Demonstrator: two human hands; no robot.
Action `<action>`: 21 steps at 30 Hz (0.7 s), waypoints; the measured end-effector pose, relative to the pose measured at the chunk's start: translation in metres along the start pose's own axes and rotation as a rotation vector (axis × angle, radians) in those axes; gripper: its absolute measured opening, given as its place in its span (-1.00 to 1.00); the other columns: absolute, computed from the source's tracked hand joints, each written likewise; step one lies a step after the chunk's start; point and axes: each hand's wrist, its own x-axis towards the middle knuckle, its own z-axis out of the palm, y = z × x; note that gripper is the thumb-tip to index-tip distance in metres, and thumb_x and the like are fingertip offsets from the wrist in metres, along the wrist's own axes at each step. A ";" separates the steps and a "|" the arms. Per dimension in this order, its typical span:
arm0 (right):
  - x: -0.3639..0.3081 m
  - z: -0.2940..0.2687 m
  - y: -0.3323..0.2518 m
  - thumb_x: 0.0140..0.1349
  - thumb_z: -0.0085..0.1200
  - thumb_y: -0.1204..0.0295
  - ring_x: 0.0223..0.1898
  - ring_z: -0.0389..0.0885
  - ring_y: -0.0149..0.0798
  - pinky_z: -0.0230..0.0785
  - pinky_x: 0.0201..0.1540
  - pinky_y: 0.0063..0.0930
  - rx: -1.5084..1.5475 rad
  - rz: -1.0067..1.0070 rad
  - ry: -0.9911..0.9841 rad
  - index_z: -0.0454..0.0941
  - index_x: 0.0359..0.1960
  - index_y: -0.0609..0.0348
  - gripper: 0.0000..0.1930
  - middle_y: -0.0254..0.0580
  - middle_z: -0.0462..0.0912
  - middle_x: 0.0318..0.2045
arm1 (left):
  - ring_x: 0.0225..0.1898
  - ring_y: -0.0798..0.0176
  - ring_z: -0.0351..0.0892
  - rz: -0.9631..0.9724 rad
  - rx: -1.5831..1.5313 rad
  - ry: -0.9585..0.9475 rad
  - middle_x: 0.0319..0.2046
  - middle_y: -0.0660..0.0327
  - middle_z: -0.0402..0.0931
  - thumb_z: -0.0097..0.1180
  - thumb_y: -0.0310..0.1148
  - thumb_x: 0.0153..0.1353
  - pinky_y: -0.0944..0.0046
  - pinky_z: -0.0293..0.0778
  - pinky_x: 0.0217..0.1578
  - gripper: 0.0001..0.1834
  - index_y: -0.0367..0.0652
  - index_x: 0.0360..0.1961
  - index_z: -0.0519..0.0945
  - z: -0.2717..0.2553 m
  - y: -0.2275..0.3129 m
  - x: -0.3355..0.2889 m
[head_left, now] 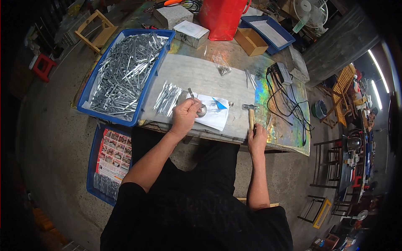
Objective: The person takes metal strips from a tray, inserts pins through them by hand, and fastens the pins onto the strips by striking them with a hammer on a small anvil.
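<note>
My left hand (184, 115) is closed on a slim dark metal strip (191, 93) that sticks up past the fingers. It is over a sheet of white paper (214, 121), beside a small round metal piece (202, 111) partly hidden by the fingers. A blue scrap (220, 104) lies on the same paper. My right hand (256, 138) grips the wooden handle of a hammer (251, 115), whose metal head rests on or just above the table. Left of the paper, several thin silvery metal strips (166, 98) lie side by side.
A blue tray (136, 116) heaped with metal strips stands at the left; another blue tray (90, 180) is below it. Black cables (281, 104) lie at the right. A red bag (222, 21), wooden box (251, 42) and clear plastic bag (222, 67) are farther back.
</note>
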 end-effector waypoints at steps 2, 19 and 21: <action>0.000 0.001 0.002 -0.06 -0.01 0.53 -0.37 0.38 0.09 0.24 -0.31 -0.17 -0.011 0.023 -0.040 0.36 -0.25 0.29 -0.72 0.10 0.42 -0.43 | -0.59 0.52 0.40 0.002 -0.005 0.002 -0.55 0.28 0.46 -0.01 -0.50 0.04 0.55 0.34 -0.65 -0.91 -0.30 -0.52 0.48 0.000 0.000 0.000; 0.032 -0.020 0.008 -0.04 -0.01 0.46 -0.62 0.39 -0.36 0.25 -0.53 -0.50 0.528 0.335 -0.302 0.34 -0.36 0.32 -0.78 -0.17 0.44 -0.67 | -0.61 0.27 0.43 0.401 0.494 -0.206 -0.63 0.16 0.44 0.05 -0.52 -0.03 0.37 0.34 -0.58 -0.92 -0.32 -0.56 0.46 -0.003 0.015 0.006; 0.033 -0.036 -0.011 0.03 -0.04 0.49 -0.74 0.30 -0.53 0.14 -0.71 -0.66 0.902 0.401 -0.299 0.30 -0.41 0.24 -0.87 -0.32 0.41 -0.69 | -0.60 0.20 0.42 0.419 0.502 -0.220 -0.64 0.13 0.42 0.06 -0.50 -0.04 0.33 0.33 -0.57 -0.91 -0.31 -0.57 0.45 -0.004 0.019 0.008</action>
